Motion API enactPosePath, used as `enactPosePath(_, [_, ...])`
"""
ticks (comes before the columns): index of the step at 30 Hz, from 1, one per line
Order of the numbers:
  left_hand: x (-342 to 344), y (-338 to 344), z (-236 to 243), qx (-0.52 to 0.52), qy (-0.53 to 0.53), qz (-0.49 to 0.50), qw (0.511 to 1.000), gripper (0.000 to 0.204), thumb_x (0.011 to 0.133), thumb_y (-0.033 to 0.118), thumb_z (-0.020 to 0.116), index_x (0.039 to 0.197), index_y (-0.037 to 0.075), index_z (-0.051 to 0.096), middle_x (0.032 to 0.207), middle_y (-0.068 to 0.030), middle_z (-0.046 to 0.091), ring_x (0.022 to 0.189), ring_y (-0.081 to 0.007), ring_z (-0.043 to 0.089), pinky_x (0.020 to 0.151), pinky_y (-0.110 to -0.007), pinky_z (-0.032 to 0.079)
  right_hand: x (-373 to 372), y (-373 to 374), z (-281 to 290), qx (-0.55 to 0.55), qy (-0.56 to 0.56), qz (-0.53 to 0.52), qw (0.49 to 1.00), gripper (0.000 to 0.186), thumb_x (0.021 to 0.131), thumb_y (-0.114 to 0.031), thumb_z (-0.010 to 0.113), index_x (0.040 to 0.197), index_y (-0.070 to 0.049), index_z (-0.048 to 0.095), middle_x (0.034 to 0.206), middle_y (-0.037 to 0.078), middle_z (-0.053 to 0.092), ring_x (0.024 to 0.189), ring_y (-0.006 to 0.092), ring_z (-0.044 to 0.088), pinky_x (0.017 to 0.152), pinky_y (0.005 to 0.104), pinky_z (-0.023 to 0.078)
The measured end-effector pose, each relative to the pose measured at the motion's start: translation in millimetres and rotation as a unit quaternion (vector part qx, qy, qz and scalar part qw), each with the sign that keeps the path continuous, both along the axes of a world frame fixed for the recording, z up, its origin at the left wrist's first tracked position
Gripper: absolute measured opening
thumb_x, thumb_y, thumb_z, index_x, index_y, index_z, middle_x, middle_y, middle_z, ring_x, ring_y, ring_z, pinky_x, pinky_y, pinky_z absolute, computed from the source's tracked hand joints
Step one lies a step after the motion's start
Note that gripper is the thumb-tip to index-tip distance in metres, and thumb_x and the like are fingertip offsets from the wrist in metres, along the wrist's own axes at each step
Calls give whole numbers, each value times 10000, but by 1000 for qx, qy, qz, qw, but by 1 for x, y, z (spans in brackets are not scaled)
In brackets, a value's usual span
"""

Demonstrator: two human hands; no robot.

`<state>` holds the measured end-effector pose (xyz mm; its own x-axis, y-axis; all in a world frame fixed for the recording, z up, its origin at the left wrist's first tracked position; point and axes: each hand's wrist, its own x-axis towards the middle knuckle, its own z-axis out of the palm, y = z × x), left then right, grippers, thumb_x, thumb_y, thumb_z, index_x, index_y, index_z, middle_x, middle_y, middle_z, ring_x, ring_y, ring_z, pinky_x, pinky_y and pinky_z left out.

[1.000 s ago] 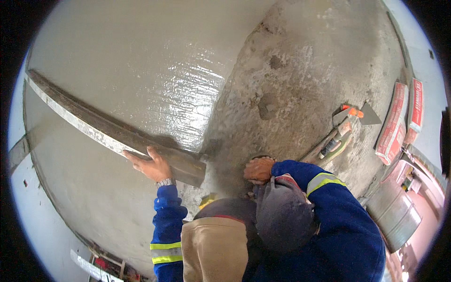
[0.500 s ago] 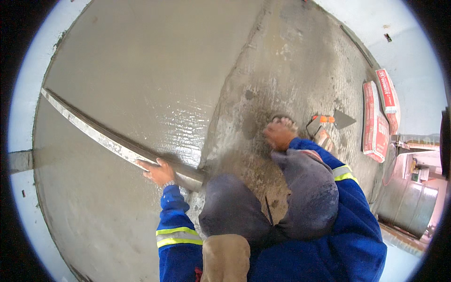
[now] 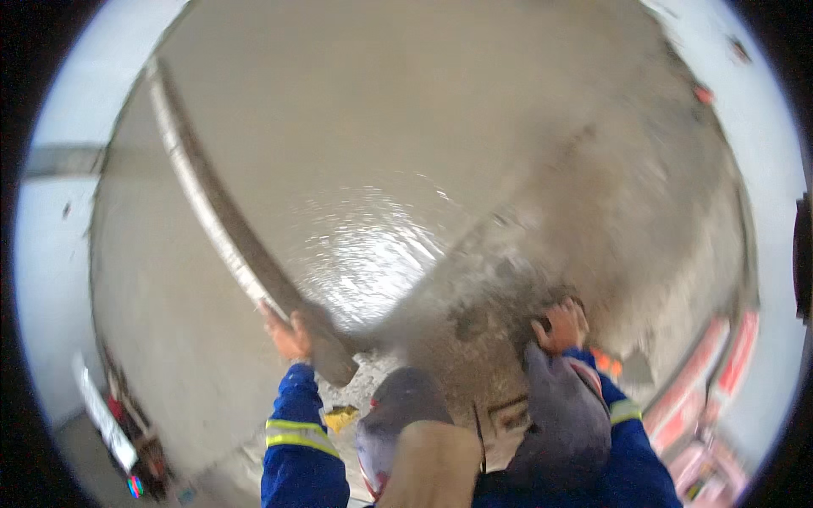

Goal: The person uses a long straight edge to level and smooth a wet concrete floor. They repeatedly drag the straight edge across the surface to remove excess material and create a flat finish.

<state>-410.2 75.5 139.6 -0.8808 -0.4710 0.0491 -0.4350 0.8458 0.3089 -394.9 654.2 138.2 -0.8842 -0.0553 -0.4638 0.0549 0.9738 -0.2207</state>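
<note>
A long metal straightedge (image 3: 208,212) lies across the smooth wet cement floor (image 3: 339,118), slanting from the far left toward me. My left hand (image 3: 290,335) grips it close to its near end, fingers and thumb over its top. On the rough, darker ground to the right rests my right hand (image 3: 561,327), its fingers spread and pointing away from me. Something dark borders those fingertips; blur hides what it is. Just right of that hand is an orange-handled trowel (image 3: 606,362), partly behind my sleeve.
Red and white bags (image 3: 688,385) lie along the right side near the wall. A ragged edge divides wet cement from rougher ground. My knees (image 3: 406,398) are bent close behind the straightedge. A yellow scrap (image 3: 340,417) lies beside my left forearm, and a pale long object (image 3: 106,415) at lower left.
The view has swung right and tilted, so the straightedge appears steeper and the bags lower. My left hand keeps its grip; my right hand stays on the rough ground.
</note>
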Motion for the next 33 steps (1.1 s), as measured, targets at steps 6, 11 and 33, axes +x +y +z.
enactPosePath(6, [-23, 28, 44, 53, -49, 77, 994, 784, 885, 350, 552, 1510, 109, 144, 1542, -143, 237, 1394, -376, 259, 1158, -455, 161, 5, 23, -9, -110, 13, 72, 991, 330, 754, -359, 694, 937, -86, 671, 927, 138, 585, 984, 361, 527, 908, 534, 374])
enactPosePath(11, [-18, 27, 28, 34, 29, 51, 998, 774, 877, 357, 583, 1505, 135, 188, 1505, -159, 318, 1366, -387, 313, 1134, -457, 229, 6, 67, -50, -95, -71, 250, 961, 332, 739, -369, 695, 906, -85, 658, 889, 116, 596, 919, 351, 554, 853, 545, 404])
enactPosePath(33, [-90, 15, 21, -166, -156, 261, 938, 723, 902, 523, 491, 1497, 287, 154, 971, -253, 668, 878, -455, 640, 755, -535, 493, -43, 65, -19, -297, -56, 246, 921, 223, 644, -120, 746, 862, -135, 702, 799, 78, 666, 766, 286, 639, 714, 432, 487])
